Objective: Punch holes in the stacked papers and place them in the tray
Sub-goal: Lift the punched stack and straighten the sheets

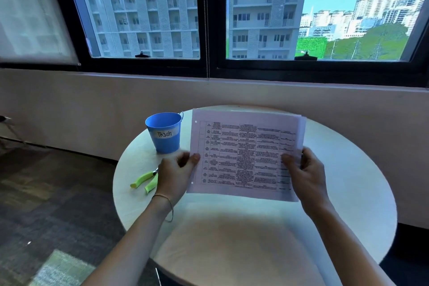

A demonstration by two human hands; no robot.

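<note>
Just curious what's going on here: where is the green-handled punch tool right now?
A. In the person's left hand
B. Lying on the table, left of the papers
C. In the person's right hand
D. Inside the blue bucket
B: the green-handled punch lies on the round table, while the left hand and right hand hold the papers.

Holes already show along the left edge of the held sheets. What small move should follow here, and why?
Probably square up the papers: both the left hand and right hand hold them above the table, two holes show on the left edge, and the back sheets fan out at the right. No tray is in view, so placing must wait.
</note>
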